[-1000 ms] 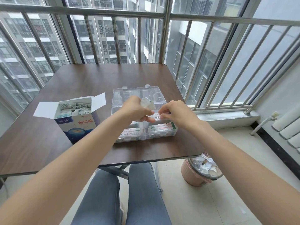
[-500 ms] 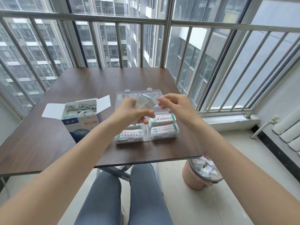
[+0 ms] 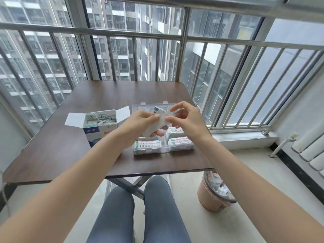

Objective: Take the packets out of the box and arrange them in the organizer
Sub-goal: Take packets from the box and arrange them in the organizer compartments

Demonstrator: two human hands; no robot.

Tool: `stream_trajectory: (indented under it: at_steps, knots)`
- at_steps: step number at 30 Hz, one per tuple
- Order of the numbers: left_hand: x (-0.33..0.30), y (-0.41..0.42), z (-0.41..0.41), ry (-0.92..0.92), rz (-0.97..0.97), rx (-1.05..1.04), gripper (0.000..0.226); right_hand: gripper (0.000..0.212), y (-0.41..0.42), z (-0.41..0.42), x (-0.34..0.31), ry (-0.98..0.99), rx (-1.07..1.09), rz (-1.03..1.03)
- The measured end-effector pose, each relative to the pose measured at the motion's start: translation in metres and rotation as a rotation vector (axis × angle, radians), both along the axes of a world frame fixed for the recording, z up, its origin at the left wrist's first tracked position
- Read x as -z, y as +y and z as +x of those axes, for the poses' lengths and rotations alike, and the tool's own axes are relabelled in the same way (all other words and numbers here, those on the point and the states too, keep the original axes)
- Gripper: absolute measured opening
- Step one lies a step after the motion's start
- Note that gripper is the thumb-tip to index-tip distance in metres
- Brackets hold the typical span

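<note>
Sitting at the far left of your view, window bars point(image 3: 29, 71) fence off apartment blocks beyond the glass. Dark wooden table point(image 3: 57, 142) in front of you. On its left half: the box point(image 3: 98, 127), blue and white, flaps open, standing upright, packets point(image 3: 101, 118) heaped loose inside it.

Your left hand point(image 3: 140, 123) is raised above the table, just right of the box. Fingers and thumb curled round a stack of packets point(image 3: 155, 124), white, tilted up toward the right, a green-printed end showing at the top.

Your right hand point(image 3: 185, 118) meets that stack from the other side. Thumb and fingertips pinch at its upper right edge; index finger is lifted and bent above. Both hands have hold of the same stack, held over the back of the organizer.

Beneath them, the organizer point(image 3: 164, 149), clear plastic, divided into compartments, lid point(image 3: 150, 106) open and tipped back behind your hands. Front left compartment holds a filled row of packets point(image 3: 147, 144), labels up. Front right compartment likewise point(image 3: 180, 141). A third filled compartment shows behind that, partly hidden by your right wrist. Back left compartment hidden by your hands; cannot tell its contents.

Below the table edge: your knees in grey trousers point(image 3: 136, 211). Right of them, on the floor, a pink bin point(image 3: 208, 200) with scraps. Far right, a white radiator point(image 3: 313, 153) against the wall.
</note>
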State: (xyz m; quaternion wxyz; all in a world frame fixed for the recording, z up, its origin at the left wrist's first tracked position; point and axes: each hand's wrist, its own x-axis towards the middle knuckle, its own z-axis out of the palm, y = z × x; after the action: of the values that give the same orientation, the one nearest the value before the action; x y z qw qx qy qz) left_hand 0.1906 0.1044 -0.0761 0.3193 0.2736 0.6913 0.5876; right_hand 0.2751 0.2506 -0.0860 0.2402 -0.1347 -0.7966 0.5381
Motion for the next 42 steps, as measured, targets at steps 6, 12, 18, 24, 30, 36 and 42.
stream_trajectory:
  at_steps: [6,12,18,24,30,36,42]
  knots:
    - [0.001,-0.006,0.003,0.024,0.031,-0.091,0.019,0.016,-0.009,0.005,-0.001,-0.089,-0.100,-0.154]
    - [0.002,-0.008,0.008,0.026,0.028,-0.099,0.025,0.020,-0.008,0.011,-0.002,-0.120,-0.017,-0.213]
    - [0.005,-0.006,0.008,0.114,-0.020,-0.067,0.016,0.012,-0.005,0.014,0.003,-0.095,-0.033,-0.407]
    - [0.012,0.001,0.008,0.128,0.027,-0.048,0.009,0.011,0.002,0.019,0.005,-0.001,-0.083,-0.754]
    - [0.020,0.017,0.005,0.178,0.006,-0.096,0.015,0.007,0.019,0.023,0.004,-0.138,-0.071,-0.708]
    - [0.029,0.029,0.005,0.238,-0.024,-0.194,0.012,0.013,0.038,0.031,0.006,-0.261,0.014,-0.352]
    - [0.041,0.035,0.009,0.372,-0.156,-0.166,0.015,0.011,0.044,0.028,0.028,-0.325,0.112,0.030]
